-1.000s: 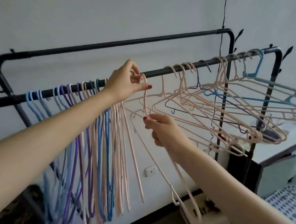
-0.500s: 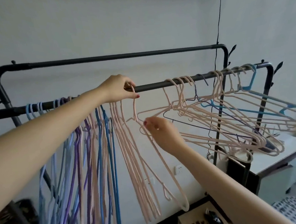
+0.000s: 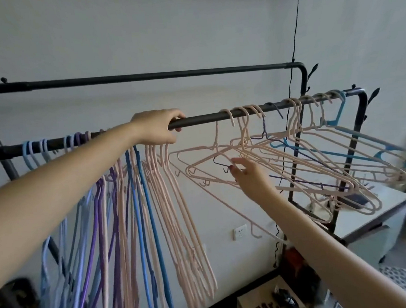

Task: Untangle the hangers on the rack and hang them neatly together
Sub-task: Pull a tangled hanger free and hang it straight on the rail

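Sorting is midway: neat hangers [image 3: 167, 204] are held bunched at rail [image 3: 206, 117] by left hand [image 3: 158, 130] curled over it, right hand [image 3: 245, 175] is spread loose at tangled cluster [image 3: 294, 162] rightward, holding nothing; nearest pink hanger [image 3: 206, 153] needs unhooking, sliding left.

Two hands are seen: the left hand [image 3: 157, 129] and the right hand [image 3: 249, 177]. One black rack [image 3: 218, 115] with two horizontal bars is seen. Many hangers are hung on it, too crowded to be counted exactly: a straight-hanging bunch [image 3: 133, 206] in pink, blue and purple, and a tangled bunch [image 3: 305, 161], mostly pink. One wall socket [image 3: 240, 230] and one cardboard box [image 3: 267, 303] are seen.
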